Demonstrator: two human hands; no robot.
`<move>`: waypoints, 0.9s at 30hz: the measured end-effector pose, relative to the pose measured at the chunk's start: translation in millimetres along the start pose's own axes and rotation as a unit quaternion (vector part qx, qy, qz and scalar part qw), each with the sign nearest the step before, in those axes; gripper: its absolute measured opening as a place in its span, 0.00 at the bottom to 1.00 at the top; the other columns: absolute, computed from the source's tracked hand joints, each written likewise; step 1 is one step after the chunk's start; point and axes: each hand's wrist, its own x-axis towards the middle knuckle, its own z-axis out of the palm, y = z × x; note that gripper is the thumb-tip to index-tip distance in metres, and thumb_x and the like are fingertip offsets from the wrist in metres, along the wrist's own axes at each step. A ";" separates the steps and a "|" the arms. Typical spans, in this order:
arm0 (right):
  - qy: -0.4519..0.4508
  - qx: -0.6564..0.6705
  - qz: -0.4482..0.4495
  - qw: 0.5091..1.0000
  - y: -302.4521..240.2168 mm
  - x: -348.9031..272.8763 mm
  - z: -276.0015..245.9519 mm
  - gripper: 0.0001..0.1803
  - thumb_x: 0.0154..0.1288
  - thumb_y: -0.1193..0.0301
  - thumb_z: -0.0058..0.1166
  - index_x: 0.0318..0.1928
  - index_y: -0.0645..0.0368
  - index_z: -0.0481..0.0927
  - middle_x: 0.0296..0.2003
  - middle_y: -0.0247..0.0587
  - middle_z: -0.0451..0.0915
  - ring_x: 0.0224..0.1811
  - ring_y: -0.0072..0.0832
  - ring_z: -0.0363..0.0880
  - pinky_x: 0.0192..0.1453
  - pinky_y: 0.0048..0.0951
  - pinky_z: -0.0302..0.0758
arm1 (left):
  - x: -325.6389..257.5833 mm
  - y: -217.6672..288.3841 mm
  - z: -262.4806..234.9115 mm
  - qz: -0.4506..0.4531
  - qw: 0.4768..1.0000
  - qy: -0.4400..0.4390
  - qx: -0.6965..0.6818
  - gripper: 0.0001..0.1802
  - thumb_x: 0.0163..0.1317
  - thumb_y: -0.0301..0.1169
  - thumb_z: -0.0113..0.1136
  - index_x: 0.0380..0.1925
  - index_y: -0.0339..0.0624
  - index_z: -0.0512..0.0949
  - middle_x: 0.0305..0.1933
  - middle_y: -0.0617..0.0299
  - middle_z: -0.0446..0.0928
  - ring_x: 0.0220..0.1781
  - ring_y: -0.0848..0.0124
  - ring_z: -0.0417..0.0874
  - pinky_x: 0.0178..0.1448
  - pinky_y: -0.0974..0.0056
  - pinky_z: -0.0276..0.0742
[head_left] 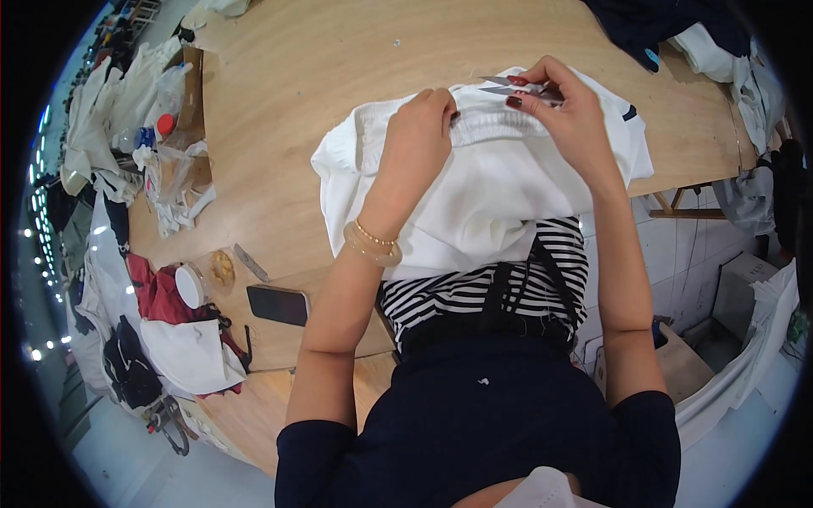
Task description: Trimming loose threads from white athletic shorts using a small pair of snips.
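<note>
A white garment (474, 190) with a gathered elastic waistband (500, 125) lies over the table's near edge and hangs down onto my lap. Bent fingers of my left hand (421, 127) pinch the waistband near its middle. In my right hand (563, 106) is a pair of thread snips (506, 85), gripped between thumb and fingers. Their two pointed blades stand apart, aimed left, just above the waistband. Part of the snips' body is hidden by my fingers.
On the wooden table (279, 169), a phone (278, 305), a small blade-like tool (251, 262) and a round white-lidded container (191, 286) lie left of my forearm. A cardboard box (193, 106) with plastic bags stands farther left. Dark cloth (669, 34) lies at the far right.
</note>
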 end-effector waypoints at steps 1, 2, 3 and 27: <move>0.007 -0.136 -0.041 0.990 -5.3 0.5 -4.1 0.10 0.61 0.68 0.60 0.36 0.59 0.75 0.33 0.38 0.78 0.38 0.28 0.74 0.42 0.27 0.71 | 0.8 -1.2 -1.4 -0.006 1.000 -0.001 -0.001 0.01 0.60 0.20 0.55 0.32 0.33 0.75 0.30 0.50 0.79 0.32 0.53 0.81 0.36 0.56 0.75; -0.001 -0.178 -0.054 0.982 -6.4 1.7 -6.6 0.10 0.56 0.71 0.62 0.35 0.59 0.75 0.33 0.38 0.77 0.37 0.33 0.74 0.42 0.32 0.72 | 3.8 -1.8 -1.1 -0.010 1.000 -0.001 -0.014 0.01 0.61 0.20 0.55 0.32 0.33 0.75 0.30 0.49 0.79 0.31 0.52 0.81 0.36 0.56 0.75; -0.003 -0.180 -0.052 0.982 -5.1 1.5 -6.2 0.10 0.56 0.71 0.62 0.35 0.59 0.75 0.33 0.38 0.77 0.37 0.33 0.74 0.42 0.32 0.72 | 5.2 -2.5 -0.6 -0.013 1.000 0.000 -0.028 0.02 0.62 0.20 0.54 0.32 0.32 0.75 0.29 0.48 0.80 0.30 0.52 0.81 0.35 0.57 0.75; -0.082 -0.367 -0.167 0.911 -4.5 12.3 12.8 0.09 0.54 0.71 0.61 0.35 0.56 0.76 0.30 0.31 0.75 0.38 0.31 0.74 0.38 0.34 0.73 | 10.5 -7.6 -2.8 -0.025 0.998 -0.043 -0.030 0.05 0.63 0.23 0.54 0.34 0.33 0.79 0.26 0.48 0.80 0.28 0.55 0.81 0.35 0.58 0.75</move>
